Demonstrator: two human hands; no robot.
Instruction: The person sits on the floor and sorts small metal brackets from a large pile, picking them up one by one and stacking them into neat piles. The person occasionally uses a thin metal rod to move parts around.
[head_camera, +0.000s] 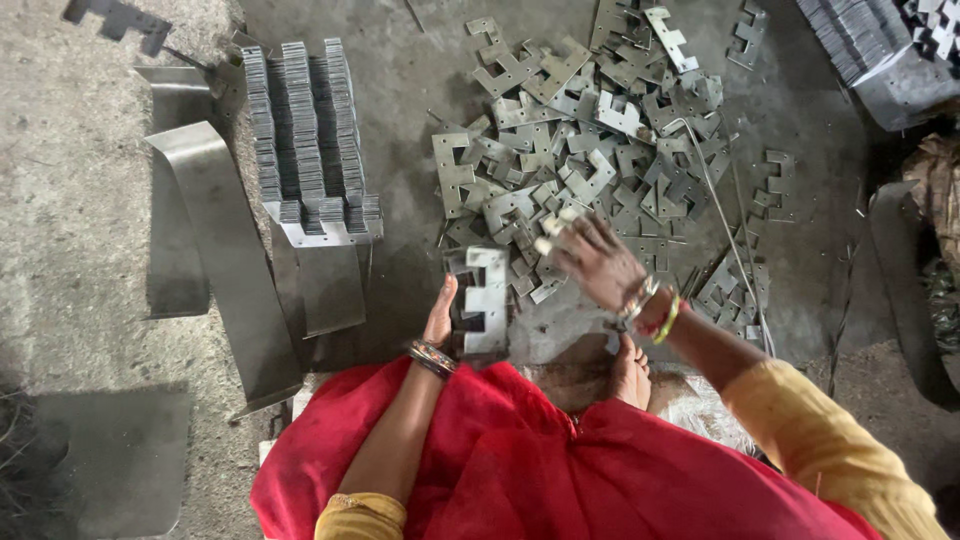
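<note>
My left hand (441, 312) holds a small stack of flat grey notched metal plates (484, 298) upright, just above my red-draped lap. My right hand (592, 257), with taped fingertips and bangles at the wrist, reaches forward over the near edge of a loose pile of the same notched plates (590, 140) spread on the floor. Its fingers are spread and touch the plates; whether one is gripped I cannot tell. My bare foot (632, 372) shows below the right wrist.
Neat rows of stacked plates (305, 130) lie on a bent metal sheet at the left. Long bent metal strips (215, 235) lie further left. Another stack (865, 40) sits at the top right. A thin wire (725, 215) crosses the pile's right side.
</note>
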